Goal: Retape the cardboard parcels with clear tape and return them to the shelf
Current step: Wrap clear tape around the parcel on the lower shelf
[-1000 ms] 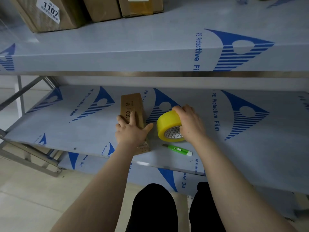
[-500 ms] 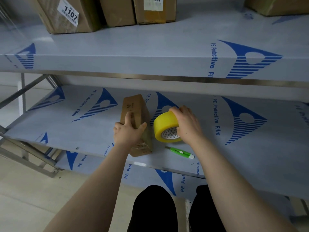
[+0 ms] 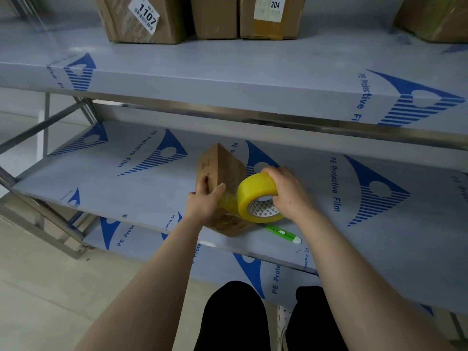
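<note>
A small cardboard parcel (image 3: 222, 168) lies tilted up on one edge on the middle shelf (image 3: 126, 188). My left hand (image 3: 205, 201) grips its near end, thumb on the right face and fingers on the left face. My right hand (image 3: 286, 191) grips a yellow-tinted roll of tape (image 3: 255, 196) right beside the parcel. A short stretch of tape runs from the roll onto the parcel under my left thumb.
A green and white box cutter (image 3: 282, 233) lies on the shelf just in front of the roll. On the upper shelf (image 3: 228, 72) stand several cardboard boxes, one labelled 1107 (image 3: 144, 19), one labelled 204 (image 3: 268, 16). My dark trouser legs are below.
The parcel has gone from lying flat to tilted up on its edge under my left hand. My right hand has brought the roll against it, and tape now bridges roll and parcel.
</note>
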